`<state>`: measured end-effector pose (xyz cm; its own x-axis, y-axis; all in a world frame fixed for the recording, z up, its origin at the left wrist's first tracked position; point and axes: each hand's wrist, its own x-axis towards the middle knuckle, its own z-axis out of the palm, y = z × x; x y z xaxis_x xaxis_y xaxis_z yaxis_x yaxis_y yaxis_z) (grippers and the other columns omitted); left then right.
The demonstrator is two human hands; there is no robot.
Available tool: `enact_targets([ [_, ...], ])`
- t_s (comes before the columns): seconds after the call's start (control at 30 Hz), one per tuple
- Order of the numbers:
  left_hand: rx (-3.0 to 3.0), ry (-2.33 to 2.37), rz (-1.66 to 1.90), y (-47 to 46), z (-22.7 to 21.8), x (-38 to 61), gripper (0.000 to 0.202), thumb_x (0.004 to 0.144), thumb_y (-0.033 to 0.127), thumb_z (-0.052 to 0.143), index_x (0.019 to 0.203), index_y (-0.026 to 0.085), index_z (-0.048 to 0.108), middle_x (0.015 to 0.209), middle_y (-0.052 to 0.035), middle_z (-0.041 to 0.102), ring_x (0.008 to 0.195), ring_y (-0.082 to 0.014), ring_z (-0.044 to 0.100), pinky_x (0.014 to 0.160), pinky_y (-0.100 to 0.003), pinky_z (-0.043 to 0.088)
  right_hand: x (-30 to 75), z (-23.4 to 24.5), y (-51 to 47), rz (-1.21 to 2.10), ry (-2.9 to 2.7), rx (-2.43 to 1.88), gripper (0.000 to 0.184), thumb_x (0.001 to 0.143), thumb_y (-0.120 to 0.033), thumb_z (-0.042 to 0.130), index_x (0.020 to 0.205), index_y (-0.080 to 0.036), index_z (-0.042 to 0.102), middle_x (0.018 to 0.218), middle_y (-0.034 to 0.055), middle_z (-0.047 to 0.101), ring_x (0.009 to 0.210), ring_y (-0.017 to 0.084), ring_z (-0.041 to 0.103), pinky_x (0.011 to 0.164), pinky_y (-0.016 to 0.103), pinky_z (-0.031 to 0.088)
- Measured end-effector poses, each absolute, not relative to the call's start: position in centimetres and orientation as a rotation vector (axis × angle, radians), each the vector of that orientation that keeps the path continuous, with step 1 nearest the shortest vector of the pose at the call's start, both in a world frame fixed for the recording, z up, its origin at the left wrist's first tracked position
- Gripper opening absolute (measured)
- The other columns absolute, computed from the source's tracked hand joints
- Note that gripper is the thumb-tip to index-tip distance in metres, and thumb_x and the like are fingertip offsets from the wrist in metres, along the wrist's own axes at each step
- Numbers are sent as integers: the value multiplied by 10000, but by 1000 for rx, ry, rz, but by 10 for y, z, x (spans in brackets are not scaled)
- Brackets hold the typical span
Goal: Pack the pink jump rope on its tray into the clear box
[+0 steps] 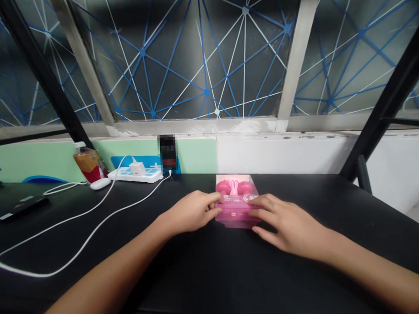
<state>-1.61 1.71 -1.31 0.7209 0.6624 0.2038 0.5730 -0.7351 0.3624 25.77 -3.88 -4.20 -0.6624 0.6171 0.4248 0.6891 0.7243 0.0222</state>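
Under a window with blue and white webbing behind its panes, a black desk (pixel 234 284) runs along a pale wall. A pink plastic box (pixel 236 215) sits near the desk's far edge, with pink earbuds (pixel 234 187) showing through it and its print too small to read. The left hand (pixel 189 212) meets the box's left side, the right hand (pixel 287 220) covers its right side, both narrowly closed in; grip or mere touch, I cannot tell. Beyond, a white power strip (pixel 134 175) lies beside a blurred, unreadable upright object (pixel 167 152).
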Motion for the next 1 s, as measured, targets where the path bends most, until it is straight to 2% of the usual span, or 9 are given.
enact_targets([
  [0.1, 2648, 966, 458, 17, -12, -16, 171, 950, 289, 500, 1017, 207, 635, 749, -2, 678, 668, -156, 628, 616, -249, 404, 257, -42, -37, -251, -2503, -1003, 264, 933, -288, 525, 1173, -215, 607, 1206, 102, 636, 1107, 283, 578, 845, 456, 559],
  [0.33, 2689, 939, 415, 10, -6, -14, 126, 923, 303, 549, 974, 213, 623, 708, 21, 653, 622, -137, 596, 574, -228, 368, 256, -42, -36, -243, -2438, -979, 204, 961, -212, 449, 1085, -203, 610, 965, 82, 682, 916, 233, 614, 742, 394, 560],
  [0.5, 2762, 968, 381, 9, -5, -14, 156, 876, 351, 627, 948, 219, 590, 698, 32, 664, 620, -141, 604, 565, -224, 350, 256, -46, -35, -249, -2416, -974, 216, 956, -197, 466, 1133, -196, 590, 1085, 89, 649, 976, 231, 594, 773, 390, 561],
  [0.67, 2850, 1008, 411, 8, -8, -13, 115, 877, 321, 618, 888, 215, 575, 680, 43, 653, 598, -134, 592, 553, -225, 322, 257, -48, -34, -237, -2376, -1048, 261, 927, -219, 516, 1178, -196, 583, 1173, 107, 610, 1056, 254, 578, 857, 430, 550],
  [0.77, 2872, 1011, 433, 7, -9, -12, 105, 891, 322, 598, 881, 218, 590, 671, 43, 647, 593, -131, 591, 557, -225, 319, 258, -46, -34, -212, -2363, -1068, 271, 920, -240, 540, 1184, -199, 589, 1169, 108, 612, 1061, 258, 581, 873, 441, 546],
  [1.0, 2953, 977, 412, 8, -9, -12, 141, 916, 326, 567, 849, 207, 603, 661, 25, 642, 575, -135, 583, 547, -228, 314, 259, -44, -33, -144, -2409, -938, 194, 941, -192, 500, 1040, -231, 662, 1065, 76, 643, 996, 224, 599, 822, 393, 553],
])
